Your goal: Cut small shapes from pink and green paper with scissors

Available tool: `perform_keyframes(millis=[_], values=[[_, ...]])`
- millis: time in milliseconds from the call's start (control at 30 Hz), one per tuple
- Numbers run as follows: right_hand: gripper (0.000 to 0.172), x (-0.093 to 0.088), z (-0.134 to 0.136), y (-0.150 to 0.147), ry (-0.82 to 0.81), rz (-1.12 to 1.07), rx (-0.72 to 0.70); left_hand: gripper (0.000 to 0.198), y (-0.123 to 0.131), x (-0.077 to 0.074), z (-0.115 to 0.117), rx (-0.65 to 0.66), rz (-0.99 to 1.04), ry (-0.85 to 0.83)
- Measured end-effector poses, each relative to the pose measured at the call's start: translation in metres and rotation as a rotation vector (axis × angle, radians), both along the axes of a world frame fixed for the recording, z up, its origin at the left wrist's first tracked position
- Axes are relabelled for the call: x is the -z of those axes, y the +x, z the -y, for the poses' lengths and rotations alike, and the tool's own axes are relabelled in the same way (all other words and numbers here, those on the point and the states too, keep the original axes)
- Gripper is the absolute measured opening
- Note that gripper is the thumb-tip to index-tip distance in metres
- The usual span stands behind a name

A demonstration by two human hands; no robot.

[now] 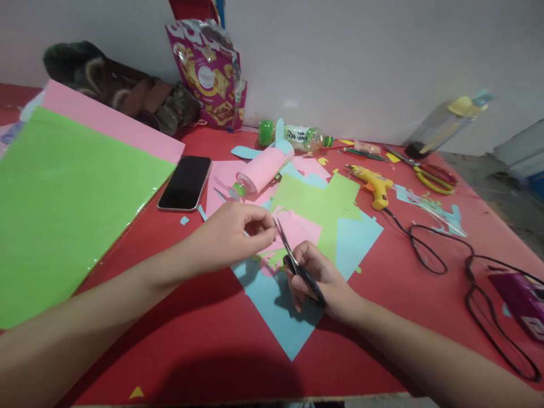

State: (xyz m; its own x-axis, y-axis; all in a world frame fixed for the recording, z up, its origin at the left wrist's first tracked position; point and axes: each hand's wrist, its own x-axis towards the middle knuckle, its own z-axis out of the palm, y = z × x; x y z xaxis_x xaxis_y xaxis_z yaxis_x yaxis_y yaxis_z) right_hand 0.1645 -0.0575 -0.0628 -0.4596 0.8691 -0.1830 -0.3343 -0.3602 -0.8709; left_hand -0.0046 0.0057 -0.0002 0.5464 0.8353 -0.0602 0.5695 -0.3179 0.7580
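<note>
My right hand [321, 280] grips a pair of scissors [312, 288] by their black handles, with the blades pointing up and to the left. The blade tips come close to my left hand [236, 235], whose thumb and forefinger are pinched together. Whatever lies in that pinch is too small to make out. Below both hands are layered sheets of coloured paper: a blue sheet [289, 334], a green sheet [308, 195] and a pink piece [308, 226], with small scraps about. Just beyond lies a pink paper-wrapped bottle [267, 169] with blue paper fins.
A phone [186, 182] and large green sheets [72, 209] lie on the left. Behind stand a snack bag [208, 73] and a green-capped bottle [295, 137]. On the right are a yellow glue gun [374, 184], its black cord [450, 235], larger scissors [433, 177] and a clear bottle [442, 127].
</note>
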Motion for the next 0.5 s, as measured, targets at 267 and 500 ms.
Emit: perform_keyframes(millis=[267,500], values=[[0.033,0.0011,-0.0002,0.0007,-0.001,-0.013,-0.006,0.017,-0.0011,0.0013,-0.0012,0.002,0.022,-0.049],[0.033,0.0011,-0.001,0.0007,0.0,-0.025,-0.003,0.016,-0.0014,0.0028,-0.001,-0.001,0.039,-0.066]])
